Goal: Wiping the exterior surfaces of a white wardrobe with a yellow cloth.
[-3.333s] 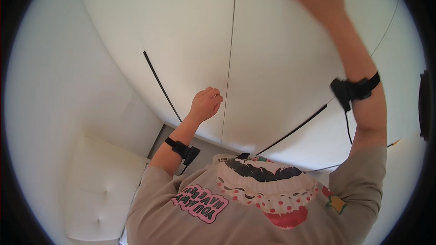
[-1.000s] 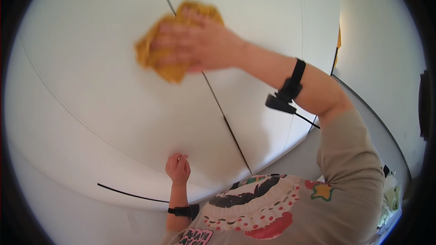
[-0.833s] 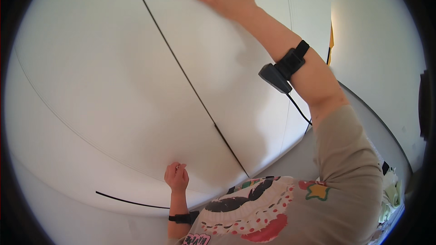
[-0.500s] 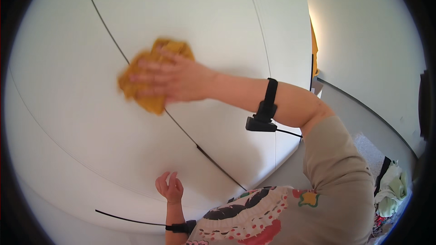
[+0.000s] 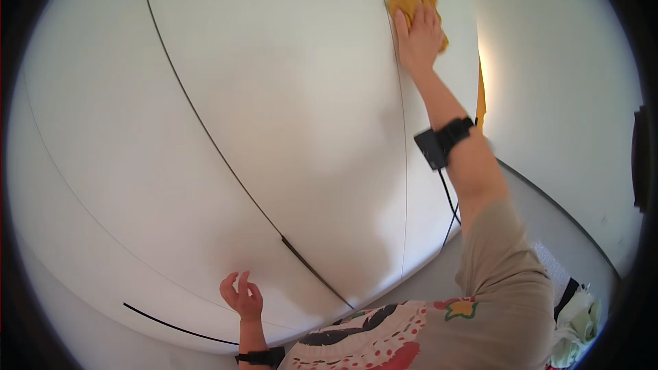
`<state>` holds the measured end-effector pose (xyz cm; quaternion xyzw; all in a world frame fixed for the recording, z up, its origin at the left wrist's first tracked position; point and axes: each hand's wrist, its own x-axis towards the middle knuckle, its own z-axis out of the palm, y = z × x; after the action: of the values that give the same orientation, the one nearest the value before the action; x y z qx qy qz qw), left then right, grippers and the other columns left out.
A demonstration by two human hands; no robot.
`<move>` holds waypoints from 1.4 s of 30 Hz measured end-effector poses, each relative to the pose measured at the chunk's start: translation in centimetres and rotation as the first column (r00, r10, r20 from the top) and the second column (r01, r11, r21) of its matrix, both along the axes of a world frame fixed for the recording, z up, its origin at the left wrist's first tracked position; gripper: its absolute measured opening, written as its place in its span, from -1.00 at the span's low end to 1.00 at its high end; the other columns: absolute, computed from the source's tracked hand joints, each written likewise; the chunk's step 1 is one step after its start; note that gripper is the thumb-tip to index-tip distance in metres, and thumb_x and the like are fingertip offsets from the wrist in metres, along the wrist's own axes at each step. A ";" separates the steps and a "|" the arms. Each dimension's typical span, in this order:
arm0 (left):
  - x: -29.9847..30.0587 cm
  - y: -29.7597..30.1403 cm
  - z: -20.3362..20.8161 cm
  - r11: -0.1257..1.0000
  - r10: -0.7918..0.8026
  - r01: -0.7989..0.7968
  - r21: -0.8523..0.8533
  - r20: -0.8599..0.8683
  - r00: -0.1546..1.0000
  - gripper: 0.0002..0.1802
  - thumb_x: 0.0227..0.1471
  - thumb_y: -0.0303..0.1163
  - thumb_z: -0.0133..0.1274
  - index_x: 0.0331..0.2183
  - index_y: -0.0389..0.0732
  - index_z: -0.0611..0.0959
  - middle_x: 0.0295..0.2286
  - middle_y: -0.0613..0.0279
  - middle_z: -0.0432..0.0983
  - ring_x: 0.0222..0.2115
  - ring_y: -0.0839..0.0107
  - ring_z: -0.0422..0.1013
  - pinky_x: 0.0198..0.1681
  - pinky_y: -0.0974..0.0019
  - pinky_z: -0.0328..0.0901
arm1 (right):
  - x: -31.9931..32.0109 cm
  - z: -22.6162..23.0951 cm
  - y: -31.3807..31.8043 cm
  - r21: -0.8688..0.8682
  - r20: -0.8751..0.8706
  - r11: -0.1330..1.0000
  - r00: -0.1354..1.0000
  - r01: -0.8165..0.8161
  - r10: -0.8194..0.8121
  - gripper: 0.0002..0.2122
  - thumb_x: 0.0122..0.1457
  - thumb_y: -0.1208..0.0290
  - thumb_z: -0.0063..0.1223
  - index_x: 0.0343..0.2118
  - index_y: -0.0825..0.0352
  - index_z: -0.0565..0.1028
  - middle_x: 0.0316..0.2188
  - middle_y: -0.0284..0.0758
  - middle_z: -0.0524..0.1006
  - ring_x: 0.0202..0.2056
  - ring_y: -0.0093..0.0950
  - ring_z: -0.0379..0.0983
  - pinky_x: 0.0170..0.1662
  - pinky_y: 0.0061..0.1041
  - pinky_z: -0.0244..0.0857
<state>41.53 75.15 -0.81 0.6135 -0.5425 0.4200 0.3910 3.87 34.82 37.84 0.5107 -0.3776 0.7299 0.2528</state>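
Observation:
My right hand [image 5: 421, 42] is stretched far up to the right and presses a mustard-yellow cloth [image 5: 410, 0] against a large white cabinet front [image 5: 295, 96]. The cloth is bunched under the fingers and sticks out past them. It lies around the thin seam near the cabinet's right side. Low and left of the middle, my left hand [image 5: 242, 299] is raised in front of the white surface, fingers loosely bent and apart, holding nothing. Whether it touches the panel I cannot tell.
A dark gap [image 5: 205, 130] runs down the white front, with a thicker black strip [image 5: 315, 270] at its lower end. A plain wall [image 5: 555, 82] stands to the right. Folded fabric [image 5: 579, 322] lies at the lower right. Black straps with cables circle both forearms.
My right hand has swept the yellow cloth from the middle gap up and right to the right-hand seam. My left hand has shifted slightly down and left in the picture.

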 end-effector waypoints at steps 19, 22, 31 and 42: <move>11.6 1.1 -3.8 0.948 0.231 -0.222 -0.227 0.012 0.973 -0.45 0.36 -0.23 -0.29 0.26 -0.25 0.39 0.35 -0.22 0.02 0.36 -0.26 -0.08 0.38 -0.28 -0.18 | 4.8 5.8 17.0 -0.144 -0.051 0.988 0.997 0.051 -0.059 -0.40 0.35 -0.08 -0.19 0.38 0.07 0.22 0.37 -0.20 0.21 0.39 -0.14 0.03 0.28 0.17 -0.06; 12.4 2.6 -4.7 0.932 0.233 -0.198 -0.305 0.086 0.969 -0.45 0.37 -0.21 -0.32 0.25 -0.26 0.41 0.34 -0.25 0.04 0.36 -0.29 -0.09 0.38 -0.28 -0.17 | 7.8 10.6 23.1 -0.312 0.001 0.926 0.975 0.211 -0.222 -0.35 0.34 -0.18 -0.26 0.36 0.14 0.23 0.36 -0.26 0.25 0.40 -0.18 0.02 0.24 0.20 -0.03; 13.6 19.5 -5.6 0.887 0.281 -0.222 -0.404 0.091 0.956 -0.46 0.39 -0.14 -0.35 0.16 -0.20 0.52 0.29 -0.22 0.17 0.34 -0.27 0.01 0.38 -0.25 -0.11 | 28.0 3.7 56.0 -0.655 -0.697 0.671 0.621 -0.347 -0.358 -0.43 0.15 -0.16 0.07 0.24 -0.19 0.42 0.31 -0.46 0.32 0.37 -0.27 0.07 0.27 0.18 0.01; 13.6 45.9 -3.1 0.881 0.311 -0.230 -0.414 0.140 0.940 -0.43 0.39 -0.12 -0.35 0.21 -0.22 0.47 0.30 -0.25 0.15 0.34 -0.28 0.01 0.37 -0.25 -0.09 | 14.7 16.0 77.7 -0.254 -0.089 0.961 0.986 0.112 -0.139 -0.38 0.28 -0.04 -0.04 0.28 0.30 0.35 0.33 -0.15 0.29 0.34 -0.21 0.16 0.31 0.04 0.03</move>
<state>55.12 121.01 -3.90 0.5469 -0.3928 0.6307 0.3858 18.60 112.51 53.79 0.4880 -0.3009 0.7257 0.3803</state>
